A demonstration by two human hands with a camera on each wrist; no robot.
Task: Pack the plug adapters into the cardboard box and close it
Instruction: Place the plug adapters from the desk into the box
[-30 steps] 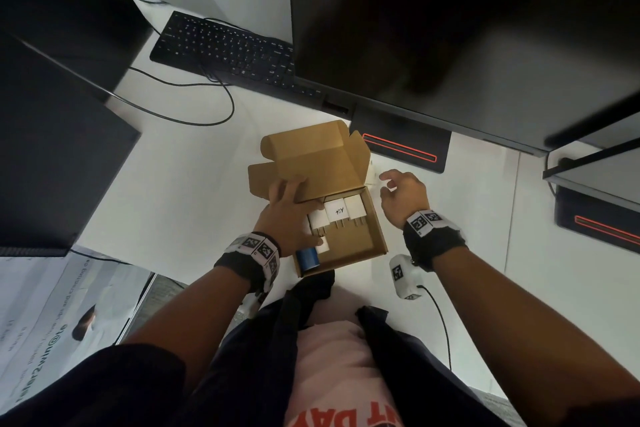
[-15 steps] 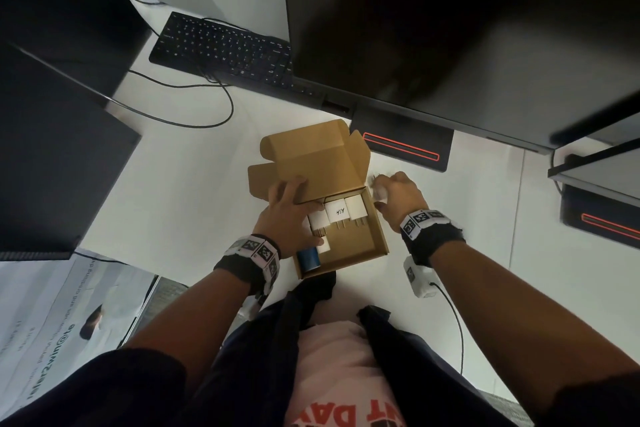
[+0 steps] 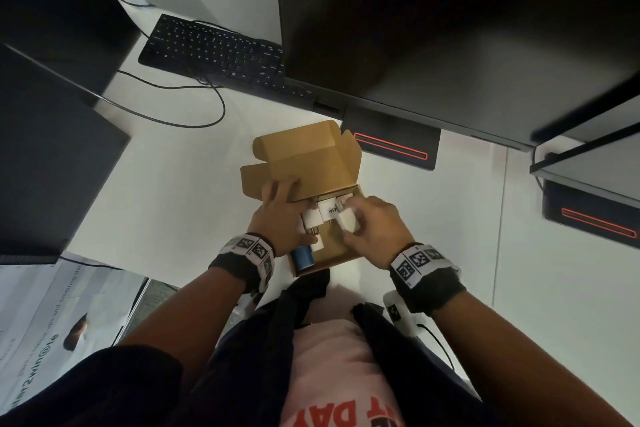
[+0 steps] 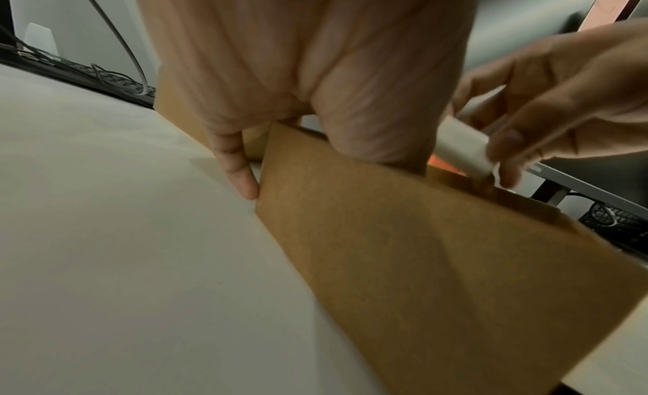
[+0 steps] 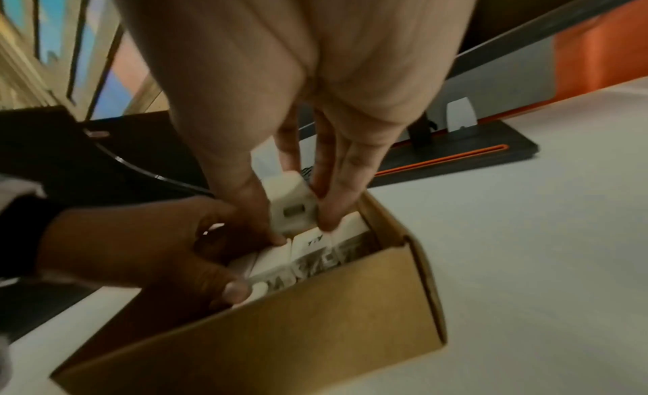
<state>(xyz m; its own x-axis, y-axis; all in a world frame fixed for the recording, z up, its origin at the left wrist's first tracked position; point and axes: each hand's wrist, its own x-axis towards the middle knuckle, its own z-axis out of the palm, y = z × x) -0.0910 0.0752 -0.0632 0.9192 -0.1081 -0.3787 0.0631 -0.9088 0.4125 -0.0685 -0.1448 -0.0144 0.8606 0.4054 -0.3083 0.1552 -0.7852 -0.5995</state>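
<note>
The open cardboard box (image 3: pixel 341 255) sits on the white desk with its lid (image 3: pixel 304 163) standing up at the far side. Several white plug adapters (image 3: pixel 327 212) stand in a row inside it, also seen in the right wrist view as adapters (image 5: pixel 312 244). My left hand (image 3: pixel 284 215) grips the box's left wall (image 4: pixel 420 262), thumb inside and fingers (image 4: pixel 242 176) outside. My right hand (image 3: pixel 362 224) pinches one more white adapter (image 5: pixel 293 207) just above the row; the left wrist view shows this adapter (image 4: pixel 462 148) over the box rim.
A blue cylinder (image 3: pixel 302 258) lies at the box's near left corner. A large dark monitor (image 3: pixel 450 28) overhangs the far side, its base (image 3: pixel 391 146) right behind the box. A black keyboard (image 3: pixel 214 48) and cable (image 3: pixel 194 116) lie far left.
My right hand took a white adapter from the desk right of the box and carried it left over the box. The left hand kept its hold on the box wall.
</note>
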